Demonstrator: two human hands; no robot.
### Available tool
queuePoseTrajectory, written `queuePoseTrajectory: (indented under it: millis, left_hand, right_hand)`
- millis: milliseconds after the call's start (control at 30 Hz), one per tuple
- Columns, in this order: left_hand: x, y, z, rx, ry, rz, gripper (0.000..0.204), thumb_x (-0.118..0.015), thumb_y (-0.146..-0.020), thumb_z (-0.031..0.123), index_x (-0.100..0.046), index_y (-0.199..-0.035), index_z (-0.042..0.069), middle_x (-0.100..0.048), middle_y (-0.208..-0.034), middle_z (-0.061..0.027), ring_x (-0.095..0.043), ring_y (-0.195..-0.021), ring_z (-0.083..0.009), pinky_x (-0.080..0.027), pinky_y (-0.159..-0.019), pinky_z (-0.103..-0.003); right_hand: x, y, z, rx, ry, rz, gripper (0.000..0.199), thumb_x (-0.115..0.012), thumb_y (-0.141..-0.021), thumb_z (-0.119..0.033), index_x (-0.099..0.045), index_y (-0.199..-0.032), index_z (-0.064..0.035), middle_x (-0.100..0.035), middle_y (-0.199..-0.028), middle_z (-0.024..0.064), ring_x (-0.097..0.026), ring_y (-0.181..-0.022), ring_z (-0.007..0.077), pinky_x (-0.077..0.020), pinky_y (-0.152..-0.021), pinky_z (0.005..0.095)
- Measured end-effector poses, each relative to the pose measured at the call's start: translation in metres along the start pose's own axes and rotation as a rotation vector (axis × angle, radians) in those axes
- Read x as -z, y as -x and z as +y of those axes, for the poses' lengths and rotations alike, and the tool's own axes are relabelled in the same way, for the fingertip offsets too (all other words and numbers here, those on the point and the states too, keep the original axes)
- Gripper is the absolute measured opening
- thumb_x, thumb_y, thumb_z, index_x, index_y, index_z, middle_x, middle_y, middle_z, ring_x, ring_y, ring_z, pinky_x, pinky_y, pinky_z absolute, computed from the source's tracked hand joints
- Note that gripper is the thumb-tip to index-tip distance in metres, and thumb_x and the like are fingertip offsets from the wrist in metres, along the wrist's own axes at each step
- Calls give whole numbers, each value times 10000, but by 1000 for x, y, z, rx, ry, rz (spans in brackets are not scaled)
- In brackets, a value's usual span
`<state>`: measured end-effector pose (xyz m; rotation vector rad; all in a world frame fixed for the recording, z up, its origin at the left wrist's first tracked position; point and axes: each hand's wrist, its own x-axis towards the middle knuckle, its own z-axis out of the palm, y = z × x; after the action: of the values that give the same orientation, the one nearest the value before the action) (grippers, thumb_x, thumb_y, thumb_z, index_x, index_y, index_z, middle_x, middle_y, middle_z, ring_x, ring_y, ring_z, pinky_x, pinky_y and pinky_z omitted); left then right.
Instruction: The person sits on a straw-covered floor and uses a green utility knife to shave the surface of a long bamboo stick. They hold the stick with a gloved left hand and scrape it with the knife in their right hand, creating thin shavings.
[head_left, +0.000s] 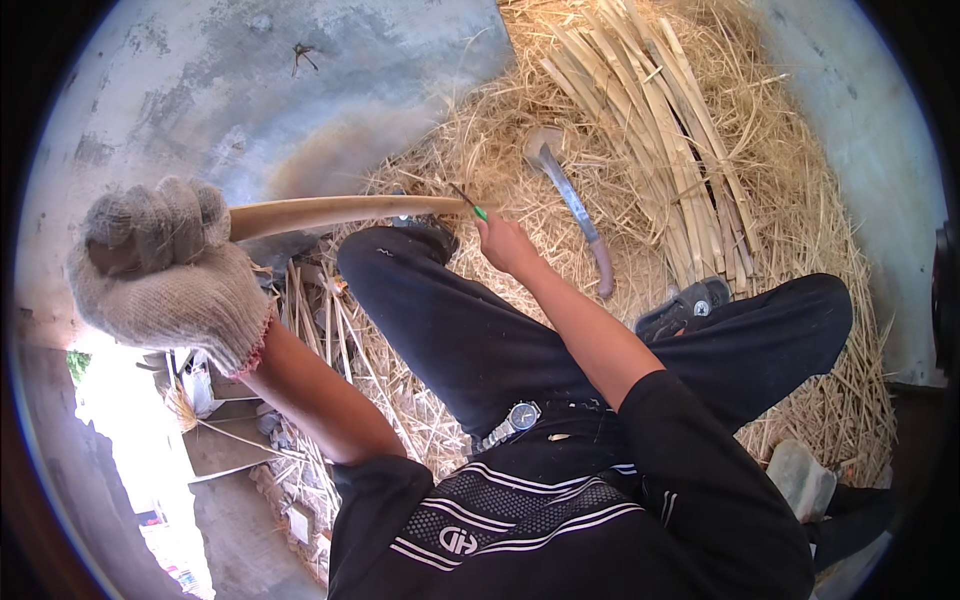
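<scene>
My left hand (165, 265), in a grey knitted glove, is closed round one end of a long pale strip of bamboo or wood (330, 211) and holds it up at the left. The strip runs rightward to just beside my right hand (507, 246). My bare right hand is closed on a small knife (480, 213) with a green handle; its thin dark blade points up and left, close to the strip's far end. Whether blade and strip touch, I cannot tell.
A large knife (570, 195) with a brown handle lies on shavings (500, 160) ahead. Several split strips (680, 150) lie bundled at the far right. A wristwatch (521, 416) rests at my lap. Walls (200, 110) stand left and right; a pale block (800, 480) sits lower right.
</scene>
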<state>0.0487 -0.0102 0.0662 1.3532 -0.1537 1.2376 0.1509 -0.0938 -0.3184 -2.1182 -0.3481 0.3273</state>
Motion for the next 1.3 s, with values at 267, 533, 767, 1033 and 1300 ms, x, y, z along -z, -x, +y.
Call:
queuePoseTrajectory:
  millis: [267, 533, 767, 1033, 1300]
  left_hand:
    - [8, 2, 4, 15, 0, -21, 383, -345, -917, 247, -322, -545, 160, -206, -466, 41, -166, -378, -86, -182, -354, -256]
    - [25, -8, 3, 163, 445, -601, 375, -361, -952, 295, -387, -602, 163, -317, -453, 34, -257, -368, -103, -231, -332, -277]
    - [45, -23, -7, 80, 300, -447, 389, -319, -955, 276, -330, -574, 193, -273, -460, 38, -244, -389, -87, -223, -333, -242]
    - [24, -20, -8, -14, -33, 1, 399, -317, -929, 235, -293, -534, 177, -216, -456, 49, -170, -367, -80, -175, -322, -236]
    - [41, -24, -10, 4, 114, -138, 380, -335, -923, 232, -288, -549, 183, -222, -455, 45, -161, -361, -76, -186, -318, -232]
  right_hand:
    - [12, 0, -18, 94, -145, -7, 401, -375, -1020, -370, -561, -996, -15, -612, -731, 180, -622, -630, 292, -494, -548, 447]
    - [17, -20, 77, -431, 591, -220, 296, -567, -890, -178, -697, -1111, -30, -678, -1109, 214, -651, -1051, 384, -551, -803, 437]
    - [45, 10, 131, -460, 173, -23, 448, -467, -963, -386, -657, -1056, 9, -631, -1147, 275, -595, -1105, 415, -446, -949, 478]
    - [32, -2, 31, -193, -472, 1, 389, -668, -895, -420, -645, -852, -34, -647, -743, 81, -552, -582, 124, -441, -560, 337]
    - [-30, -40, -15, -408, -966, 166, 332, -718, -881, -316, -654, -910, 8, -621, -691, 78, -446, -401, 104, -364, -365, 280]
